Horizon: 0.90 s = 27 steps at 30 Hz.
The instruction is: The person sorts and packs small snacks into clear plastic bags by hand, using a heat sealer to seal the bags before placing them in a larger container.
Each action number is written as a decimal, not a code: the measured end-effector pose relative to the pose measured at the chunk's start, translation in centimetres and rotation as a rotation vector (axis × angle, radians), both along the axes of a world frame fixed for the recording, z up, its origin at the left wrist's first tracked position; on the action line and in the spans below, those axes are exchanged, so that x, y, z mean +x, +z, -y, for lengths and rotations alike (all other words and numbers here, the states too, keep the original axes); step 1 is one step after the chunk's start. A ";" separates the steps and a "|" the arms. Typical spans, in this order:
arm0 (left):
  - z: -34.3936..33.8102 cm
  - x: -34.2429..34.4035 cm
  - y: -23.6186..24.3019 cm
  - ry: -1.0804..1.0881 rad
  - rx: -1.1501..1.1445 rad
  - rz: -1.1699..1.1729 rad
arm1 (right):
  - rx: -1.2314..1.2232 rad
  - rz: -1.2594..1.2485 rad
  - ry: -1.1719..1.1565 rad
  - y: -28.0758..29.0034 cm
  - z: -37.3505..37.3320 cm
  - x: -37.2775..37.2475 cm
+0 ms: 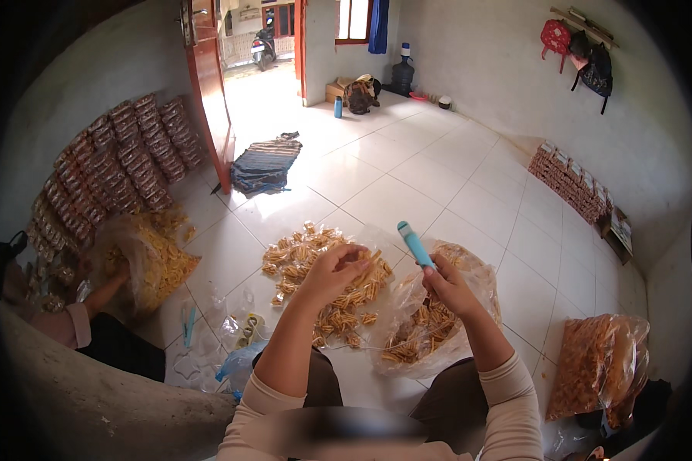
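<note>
My left hand (344, 265) is closed on a small clear bag of snack sticks (370, 263), above a pile of small bagged snacks (292, 253) on the floor. My right hand (440, 280) grips a long light-blue plastic tool (414, 242), probably a sealer, held upright and tilted leftward near the small bag. Under my right hand, a large open clear plastic bag (400, 349) holds loose brown snack sticks (421, 326). Empty small clear bags (231, 326), rolls of tape (247, 330) and another light-blue tool (189, 323) lie left of my legs.
A co-worker's hand (114, 275) reaches into a bag of yellow snacks (161, 261) at left, beside stacked packs (127, 146). A big orange-snack bag (592, 369) lies right; small packs (569, 180) line the right wall. A dark folded mat (261, 165) lies by the open door (207, 92).
</note>
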<state>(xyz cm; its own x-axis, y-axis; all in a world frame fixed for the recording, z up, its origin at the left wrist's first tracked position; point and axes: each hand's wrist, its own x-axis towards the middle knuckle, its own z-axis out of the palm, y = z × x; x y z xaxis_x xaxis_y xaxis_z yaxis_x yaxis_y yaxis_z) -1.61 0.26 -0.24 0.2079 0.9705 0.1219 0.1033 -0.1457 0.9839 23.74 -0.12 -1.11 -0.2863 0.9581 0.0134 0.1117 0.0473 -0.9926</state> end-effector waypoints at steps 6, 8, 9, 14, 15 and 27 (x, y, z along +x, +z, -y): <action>0.4 -0.1 0.5 -0.073 -0.011 -0.057 | 0.133 0.219 -0.018 1.1 0.5 -0.6; 0.5 0.0 0.6 -0.097 -0.021 -0.050 | 0.168 0.293 -0.007 0.8 0.4 -0.3; 0.5 0.0 0.6 -0.109 -0.026 -0.047 | 0.186 0.331 -0.001 0.7 0.3 -0.2; 0.4 0.2 0.4 -0.190 -0.038 -0.008 | 0.148 0.291 -0.016 0.5 0.4 -0.5; 0.4 0.3 0.4 -0.198 -0.031 -0.009 | 0.130 0.291 -0.022 0.4 0.4 -0.5; 0.3 0.4 0.0 -0.101 -0.020 -0.111 | -0.018 0.102 0.028 -0.1 -0.2 -0.2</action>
<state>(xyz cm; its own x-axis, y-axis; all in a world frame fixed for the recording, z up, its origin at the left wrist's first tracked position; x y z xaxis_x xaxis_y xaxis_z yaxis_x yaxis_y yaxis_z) -1.24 0.00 -0.28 0.3154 0.9461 0.0737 0.1978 -0.1415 0.9700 23.57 0.04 -1.17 -0.3116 0.9496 -0.0341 0.2113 0.0342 -0.9768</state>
